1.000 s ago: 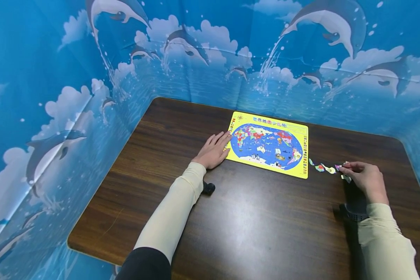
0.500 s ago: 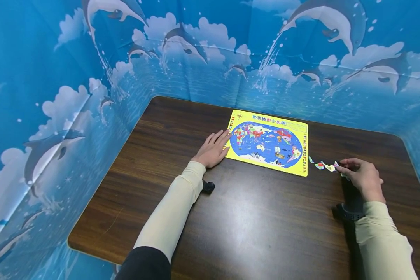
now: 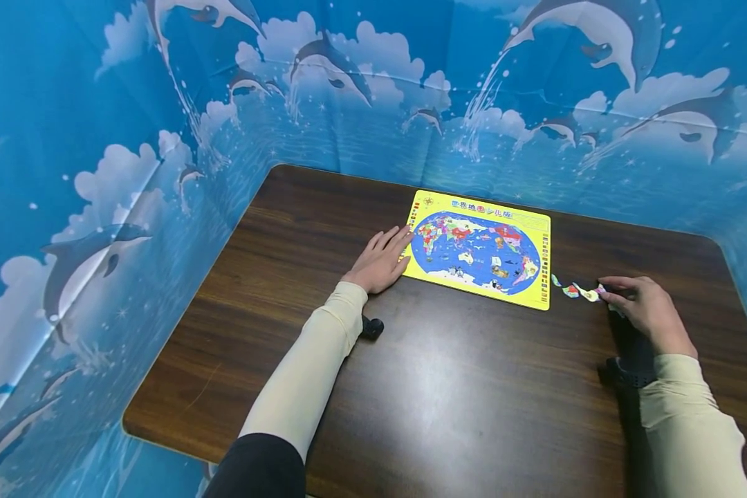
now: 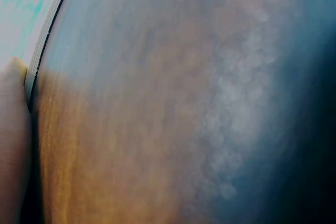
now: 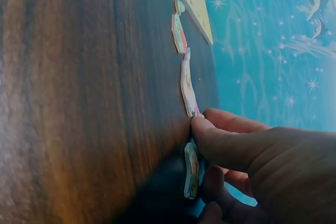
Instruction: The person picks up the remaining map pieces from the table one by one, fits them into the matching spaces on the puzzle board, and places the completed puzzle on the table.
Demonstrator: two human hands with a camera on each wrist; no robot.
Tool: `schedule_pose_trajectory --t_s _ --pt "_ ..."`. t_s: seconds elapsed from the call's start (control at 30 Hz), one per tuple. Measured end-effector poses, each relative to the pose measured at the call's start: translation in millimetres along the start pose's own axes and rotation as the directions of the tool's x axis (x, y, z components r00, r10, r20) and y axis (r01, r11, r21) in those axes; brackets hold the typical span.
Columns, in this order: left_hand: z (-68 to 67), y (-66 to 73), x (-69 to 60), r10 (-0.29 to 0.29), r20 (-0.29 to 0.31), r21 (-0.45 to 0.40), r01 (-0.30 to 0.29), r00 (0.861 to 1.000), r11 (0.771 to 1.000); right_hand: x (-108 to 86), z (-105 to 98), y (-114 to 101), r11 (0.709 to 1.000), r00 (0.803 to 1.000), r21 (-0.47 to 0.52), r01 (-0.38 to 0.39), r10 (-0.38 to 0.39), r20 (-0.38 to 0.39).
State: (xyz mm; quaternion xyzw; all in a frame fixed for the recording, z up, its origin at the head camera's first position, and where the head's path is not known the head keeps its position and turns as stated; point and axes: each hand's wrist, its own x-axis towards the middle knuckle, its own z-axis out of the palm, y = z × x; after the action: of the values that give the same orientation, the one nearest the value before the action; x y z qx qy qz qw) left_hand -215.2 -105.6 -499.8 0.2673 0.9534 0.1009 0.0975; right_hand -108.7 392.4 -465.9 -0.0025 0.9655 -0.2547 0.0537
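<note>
Right hand [image 3: 650,310]: thumb and finger pinched the purple piece [image 3: 600,290].
Purple piece: had closed up to the puzzle row [image 3: 570,291], apparently lengthening it.
Puzzle row: lay at the map board's [image 3: 479,249] 4 o'clock.
Left hand [image 3: 380,264]: fingers outstretched at its 9 o'clock edge.

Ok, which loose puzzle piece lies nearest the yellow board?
The small, flat, greenish puzzle piece at the row's left end, near the yellow rectangular board; other pieces lie farther right.
</note>
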Motion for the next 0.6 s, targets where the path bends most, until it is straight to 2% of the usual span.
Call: schedule_pose_trajectory --t_s 0.13,0.23,0.37,0.5,0.6 --pt "0.2 -0.7 -0.8 0.002 0.003 -0.002 -0.002 1.0 1.0 0.2 -2 0 0.998 0.998 0.012 -0.059 0.059 0.009" --pt "1.3 -0.6 -2.3 0.002 0.002 -0.013 -0.002 1.0 1.0 -1.6 -1 1 0.994 0.994 0.025 -0.11 0.11 -0.014" --pt "1.6 0.7 -3.5 -0.001 0.003 -0.019 0.001 1.0 1.0 -4.4 -2 2 0.979 0.979 0.054 -0.196 0.198 -0.049" --pt "1.0 1.1 -3.7 -0.004 -0.001 -0.025 0.003 1.0 1.0 -5.4 -8 -1 0.947 0.959 0.157 -0.28 0.285 -0.006" --pt "-0.7 1.4 -4.0 0.0 -0.014 -0.028 0.0 1.0 1.0 -2.0 -13 -10 0.938 0.96 0.205 -0.278 0.278 0.029"
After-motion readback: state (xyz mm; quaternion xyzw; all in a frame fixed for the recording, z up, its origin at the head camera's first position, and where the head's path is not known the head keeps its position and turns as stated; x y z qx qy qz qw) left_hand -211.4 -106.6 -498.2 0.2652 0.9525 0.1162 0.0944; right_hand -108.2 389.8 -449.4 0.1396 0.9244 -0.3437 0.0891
